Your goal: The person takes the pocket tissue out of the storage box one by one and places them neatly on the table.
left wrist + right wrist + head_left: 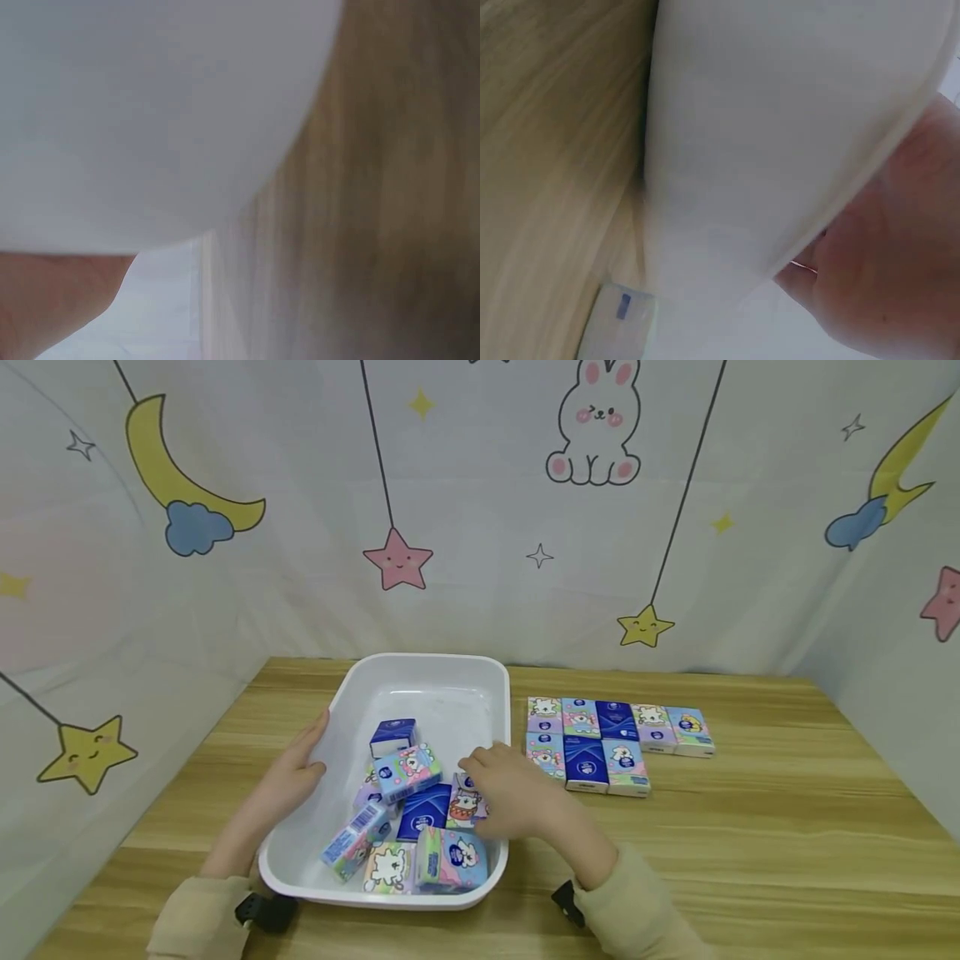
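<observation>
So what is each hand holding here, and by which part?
The left hand holds the white tray by its left rim. The right hand reaches into the tray among the tissue packs; whether it has a grip on one cannot be told.

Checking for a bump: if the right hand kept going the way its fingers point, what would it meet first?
Probably the pastel tissue pack lying in the white tray. The right hand reaches over the tray's right rim, fingers pointing left across the packs. Depth is unclear; it may already touch the pack under its fingers.
</observation>
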`<state>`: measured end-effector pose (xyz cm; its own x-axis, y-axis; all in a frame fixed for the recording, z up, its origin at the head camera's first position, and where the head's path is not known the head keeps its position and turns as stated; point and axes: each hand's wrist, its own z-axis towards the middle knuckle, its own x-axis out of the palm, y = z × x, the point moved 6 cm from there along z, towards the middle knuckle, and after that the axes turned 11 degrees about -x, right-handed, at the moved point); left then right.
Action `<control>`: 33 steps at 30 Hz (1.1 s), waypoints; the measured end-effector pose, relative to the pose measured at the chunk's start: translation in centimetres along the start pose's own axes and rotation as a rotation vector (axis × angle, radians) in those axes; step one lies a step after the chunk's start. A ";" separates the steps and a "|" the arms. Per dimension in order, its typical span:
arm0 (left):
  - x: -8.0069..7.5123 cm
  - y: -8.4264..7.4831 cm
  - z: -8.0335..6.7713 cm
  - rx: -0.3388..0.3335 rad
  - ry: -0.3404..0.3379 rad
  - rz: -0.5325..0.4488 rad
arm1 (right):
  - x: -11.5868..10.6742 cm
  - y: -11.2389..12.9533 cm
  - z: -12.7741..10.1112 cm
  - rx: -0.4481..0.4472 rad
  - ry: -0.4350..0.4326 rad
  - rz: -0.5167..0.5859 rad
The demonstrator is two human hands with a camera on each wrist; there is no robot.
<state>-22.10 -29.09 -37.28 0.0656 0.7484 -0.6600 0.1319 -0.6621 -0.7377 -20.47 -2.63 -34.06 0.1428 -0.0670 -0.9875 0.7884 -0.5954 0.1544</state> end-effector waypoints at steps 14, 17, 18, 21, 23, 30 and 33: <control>0.1 -0.2 0.1 0.014 0.008 -0.005 | 0.6 0.1 0.4 0.036 0.062 -0.084; 0.1 -0.1 0.1 0.015 0.008 -0.004 | 0.8 0.2 0.5 0.047 0.075 -0.105; 0.1 -0.1 0.1 0.015 0.008 -0.004 | 0.8 0.2 0.5 0.050 0.078 -0.112; 0.2 -0.1 0.2 0.009 0.010 -0.006 | 0.9 0.2 0.6 0.051 0.080 -0.138; 0.2 -0.1 0.2 0.001 0.012 -0.007 | 1.0 0.2 0.7 0.053 0.083 -0.154; 0.1 -0.1 0.1 -0.003 0.009 -0.004 | 1.2 0.2 1.0 0.063 0.100 -0.179; 0.0 -0.1 0.1 0.000 0.006 -0.001 | 1.3 0.2 1.1 0.066 0.107 -0.178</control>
<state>-22.21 -29.04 -37.26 0.0711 0.7490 -0.6588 0.1319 -0.6617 -0.7381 -20.77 -3.75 -35.38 0.0702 0.1277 -0.9893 0.7667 -0.6413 -0.0284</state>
